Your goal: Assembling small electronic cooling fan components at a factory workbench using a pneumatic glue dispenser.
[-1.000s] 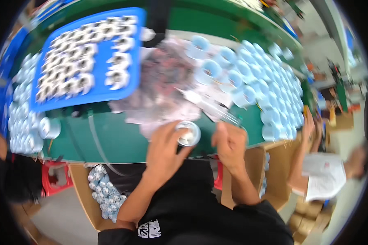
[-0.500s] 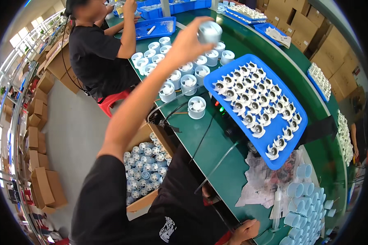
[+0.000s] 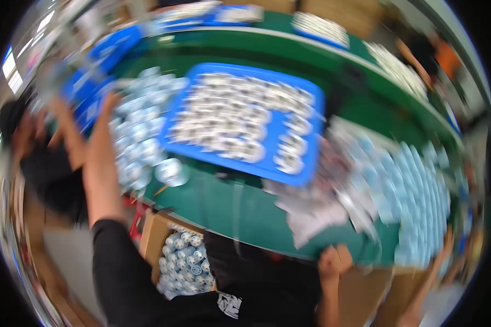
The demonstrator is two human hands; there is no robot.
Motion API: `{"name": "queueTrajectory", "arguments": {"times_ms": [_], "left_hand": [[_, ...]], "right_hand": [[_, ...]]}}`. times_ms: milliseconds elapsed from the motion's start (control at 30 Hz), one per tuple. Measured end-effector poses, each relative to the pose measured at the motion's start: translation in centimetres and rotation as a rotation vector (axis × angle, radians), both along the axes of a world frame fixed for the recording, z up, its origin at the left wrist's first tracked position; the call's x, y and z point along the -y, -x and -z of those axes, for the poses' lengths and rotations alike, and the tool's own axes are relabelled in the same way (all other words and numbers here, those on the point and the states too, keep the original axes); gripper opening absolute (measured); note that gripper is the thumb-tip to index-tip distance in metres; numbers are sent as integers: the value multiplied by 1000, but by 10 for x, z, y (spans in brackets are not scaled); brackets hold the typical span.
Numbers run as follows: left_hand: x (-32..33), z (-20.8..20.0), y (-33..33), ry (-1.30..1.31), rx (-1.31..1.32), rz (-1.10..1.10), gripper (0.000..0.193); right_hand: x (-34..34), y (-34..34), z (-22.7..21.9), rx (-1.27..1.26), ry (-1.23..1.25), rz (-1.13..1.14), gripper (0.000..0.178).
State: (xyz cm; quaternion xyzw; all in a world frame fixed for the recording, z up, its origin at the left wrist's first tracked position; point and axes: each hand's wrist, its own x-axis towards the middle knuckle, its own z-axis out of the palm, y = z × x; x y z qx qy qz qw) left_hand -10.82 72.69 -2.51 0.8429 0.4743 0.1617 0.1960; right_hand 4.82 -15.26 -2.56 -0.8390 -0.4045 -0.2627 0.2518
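At the far left my left arm stretches out over the green table, with my left hand (image 3: 107, 109) beside a group of light-blue cylindrical fan housings (image 3: 142, 122). Motion smears its fingers, and nothing in them can be made out. One fan housing (image 3: 172, 172) stands a little apart, nearer to me. My right hand (image 3: 334, 260) is a closed fist at the table's front edge, with no object showing in it. Between the hands, a blue tray (image 3: 234, 168) holds rows of white fan wheels (image 3: 218, 117) with dark centres.
Many light-blue cups (image 3: 420, 201) stand at the right, by a stained cloth (image 3: 311, 218). Below the table, a cardboard box (image 3: 153, 234) holds finished-looking housings. A co-worker (image 3: 49, 163) sits at the left; another person's arm (image 3: 428, 286) reaches in at the lower right.
The view has swung right and blurred. My left hand, which held up a light-blue fan housing, now reaches out lower at the far left; the housing cannot be made out. My right hand remains a fist.
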Motion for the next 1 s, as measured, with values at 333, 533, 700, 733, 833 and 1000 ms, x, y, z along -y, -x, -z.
{"name": "queueTrajectory", "arguments": {"times_ms": [333, 533, 700, 733, 833, 1000], "left_hand": [[12, -82, 31, -485, 179, 416, 35], [474, -138, -38, -144, 470, 534, 22], [694, -110, -85, 225, 517, 1056, 29], [731, -109, -102, 241, 485, 1131, 53], [795, -86, -146, 232, 642, 1178, 72], [787, -78, -181, 321, 642, 970, 58]], "right_hand": [[66, -22, -67, -184, -246, 475, 8], [175, -50, -63, -272, -41, 905, 20], [112, -9, -96, -198, -145, 808, 13], [94, -1, -102, -263, -216, 680, 13], [43, 4, -104, -276, -313, 297, 17], [45, 8, -67, -641, -814, 129, 26]]}}
